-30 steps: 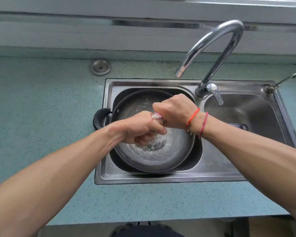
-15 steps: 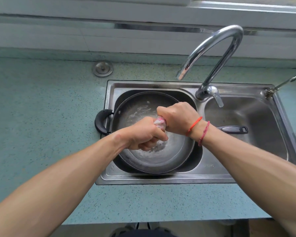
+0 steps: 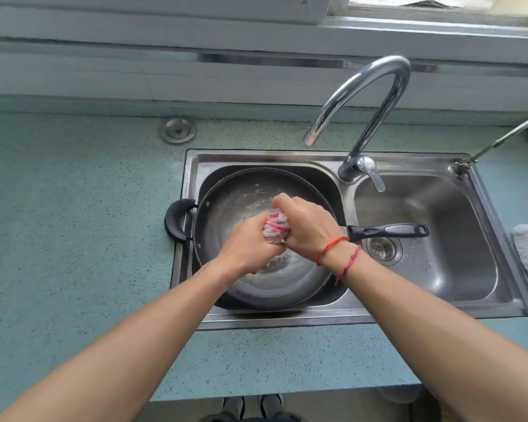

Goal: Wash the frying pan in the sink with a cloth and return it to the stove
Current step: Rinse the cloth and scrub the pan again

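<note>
I have both hands over the left basin of the stainless steel double sink, and between them is the pink and white bunched cloth. My left hand is closed around its near end and my right hand is closed around its far end, the two fists pressed close with the cloth twisted between them, which reads to me as wringing it out. Cloudy water lies below the fists, pooled in the pan.

The round dark grey metal frying pan sits in the left basin, tilted a little, its rim resting near the basin wall. Its black loop handle pokes out over the left edge of the sink onto the speckled teal countertop, and its long black straight handle reaches across the divider over the right basin, above the round drain strainer. The curved chrome faucet stands behind, its spout aimed toward the left basin; I see no stream running from it.

My judgement on progress: the scrubbing looks to be in hand or nearly over, since the pan's inside shows wet streaks and milky residue. What is left, as I read it, is a rinse, tipping the water out, and carrying the pan to the stove, which is nowhere in this view
</note>
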`<state>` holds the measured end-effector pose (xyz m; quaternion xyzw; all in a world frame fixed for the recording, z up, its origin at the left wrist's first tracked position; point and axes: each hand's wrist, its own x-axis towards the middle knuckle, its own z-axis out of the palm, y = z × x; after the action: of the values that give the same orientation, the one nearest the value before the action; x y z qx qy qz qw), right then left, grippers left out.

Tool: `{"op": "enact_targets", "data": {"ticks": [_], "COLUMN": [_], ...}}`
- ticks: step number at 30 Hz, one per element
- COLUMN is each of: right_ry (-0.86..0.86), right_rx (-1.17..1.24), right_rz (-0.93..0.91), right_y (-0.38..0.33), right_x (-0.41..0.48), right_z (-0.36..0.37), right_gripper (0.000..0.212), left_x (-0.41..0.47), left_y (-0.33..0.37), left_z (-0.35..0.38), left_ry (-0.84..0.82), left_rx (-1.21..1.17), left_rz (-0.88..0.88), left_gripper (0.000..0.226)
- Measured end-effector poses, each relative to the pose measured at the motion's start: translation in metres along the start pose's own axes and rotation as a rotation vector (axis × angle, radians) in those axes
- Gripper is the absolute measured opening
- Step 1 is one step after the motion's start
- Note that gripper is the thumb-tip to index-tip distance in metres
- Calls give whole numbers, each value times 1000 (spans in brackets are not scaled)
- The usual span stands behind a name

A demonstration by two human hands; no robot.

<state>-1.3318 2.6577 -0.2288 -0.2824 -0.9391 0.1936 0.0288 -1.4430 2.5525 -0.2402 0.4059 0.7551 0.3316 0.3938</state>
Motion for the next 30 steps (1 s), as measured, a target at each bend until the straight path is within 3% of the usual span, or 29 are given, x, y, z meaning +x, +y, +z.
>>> {"op": "enact_targets", "data": {"ticks": [8, 14, 22, 30], "right_ry": [-35, 31, 165, 289], "right_rx": [80, 182, 297, 366], "right_rz": [103, 238, 622, 866], "right_y": [14, 40, 91, 126], "right_x": [-9, -18, -36, -61], "right_z": [2, 0, -11, -14], "right_gripper": [65, 48, 34, 19], "left_x": [-4, -5, -3, 0], "left_y": [-14, -32, -62, -81], "left_z": [-3, -33, -89, -103], "left_ry": [181, 299, 561, 631], "left_rx": [286, 291, 217, 185], "left_rz": [109, 11, -239, -355], "left_gripper": [14, 9, 10, 15]}}
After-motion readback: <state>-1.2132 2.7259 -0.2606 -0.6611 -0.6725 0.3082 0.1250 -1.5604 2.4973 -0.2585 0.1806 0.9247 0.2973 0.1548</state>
